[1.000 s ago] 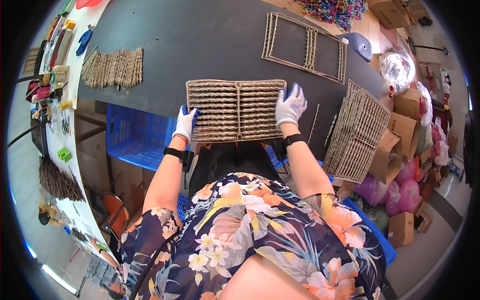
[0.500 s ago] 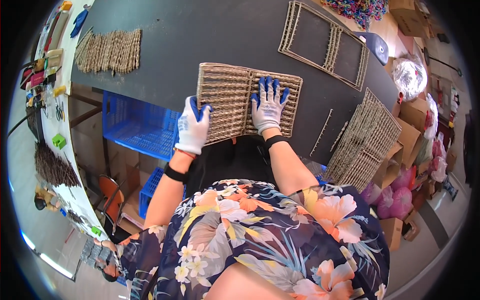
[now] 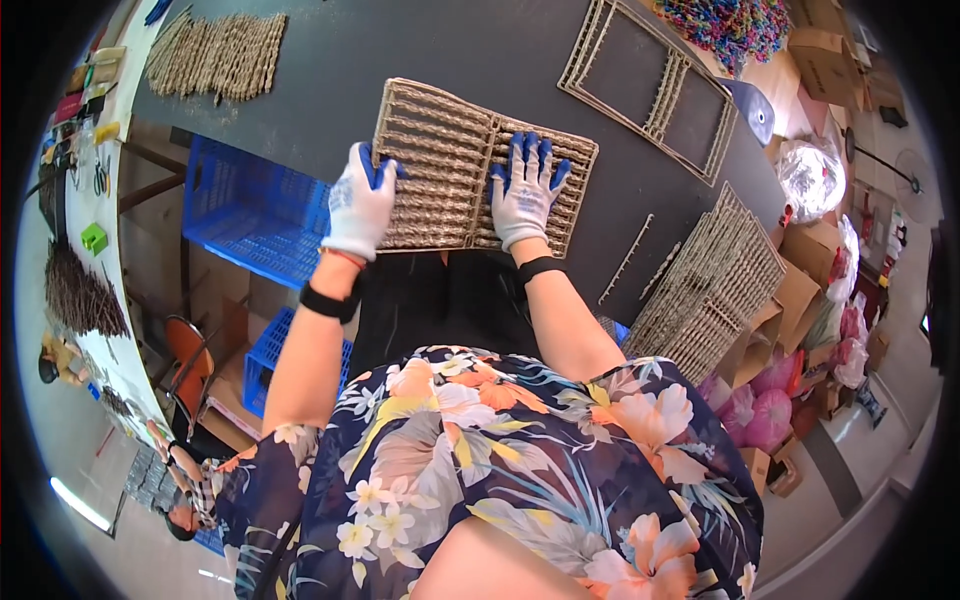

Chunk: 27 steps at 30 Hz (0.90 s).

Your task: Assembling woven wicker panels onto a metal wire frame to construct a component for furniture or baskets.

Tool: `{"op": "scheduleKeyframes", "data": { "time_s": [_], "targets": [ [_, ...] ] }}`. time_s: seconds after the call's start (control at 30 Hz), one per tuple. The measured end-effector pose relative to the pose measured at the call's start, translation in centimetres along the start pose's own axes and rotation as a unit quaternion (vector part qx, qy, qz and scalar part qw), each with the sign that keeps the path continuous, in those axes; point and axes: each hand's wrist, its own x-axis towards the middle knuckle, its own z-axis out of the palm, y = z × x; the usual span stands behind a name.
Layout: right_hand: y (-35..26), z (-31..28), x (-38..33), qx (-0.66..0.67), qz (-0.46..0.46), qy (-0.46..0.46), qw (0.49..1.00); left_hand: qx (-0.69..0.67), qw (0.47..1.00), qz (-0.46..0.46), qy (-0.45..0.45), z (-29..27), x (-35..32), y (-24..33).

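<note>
A rectangular slatted panel [image 3: 432, 165] of twisted brown cord-like strips, with a crossbar near its middle, lies at the near edge of the dark table. My left hand [image 3: 358, 208], in a white glove with blue fingertips, grips its left edge; the thumb shows on top and the other fingers are mostly hidden. On the panel's right part rests my right hand [image 3: 524, 200], gloved alike, palm down with fingers spread. A thin loose strip [image 3: 626, 258] lies to the right, beside a pile of similar slatted panels [image 3: 712, 285].
Open rectangular frames [image 3: 658, 118] lie at the far right. Loose twisted strips [image 3: 220, 60] are heaped at the far left. A blue plastic crate [image 3: 262, 232] stands below the table's left edge. Cardboard boxes [image 3: 812, 250] and pink bags [image 3: 768, 418] crowd the floor at right.
The panel's left side is raised and turned slightly clockwise, my left hand moving up with it. My right hand stays spread on the panel. The whole view has shifted a little.
</note>
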Motion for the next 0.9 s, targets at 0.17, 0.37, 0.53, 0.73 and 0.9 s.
{"op": "scheduleKeyframes", "data": {
  "time_s": [0.17, 0.37, 0.53, 0.73, 0.9],
  "targets": [
    [0.4, -1.0, 0.5, 0.125, 0.029, 0.012, 0.992, -0.006, 0.997, -0.050, -0.062, 0.8, 1.2, -3.1],
    [-0.8, -0.4, 2.0, -0.011, -0.036, 0.046, 0.998, -0.048, 0.997, -0.045, -0.049, 0.3, 0.8, -1.7],
    [-0.7, 0.1, 2.3, -0.004, -0.025, 0.023, 0.999, -0.075, 0.995, 0.062, -0.015, -1.5, -0.6, 3.0],
    [-0.6, 0.2, 2.4, -0.047, -0.021, -0.018, 0.999, -0.055, 0.993, 0.104, -0.023, -3.0, -2.6, 7.4],
    [-0.7, 0.0, 2.5, -0.089, -0.019, -0.042, 0.995, -0.033, 0.990, 0.131, -0.044, -3.2, -3.2, 9.7]
  ]
}}
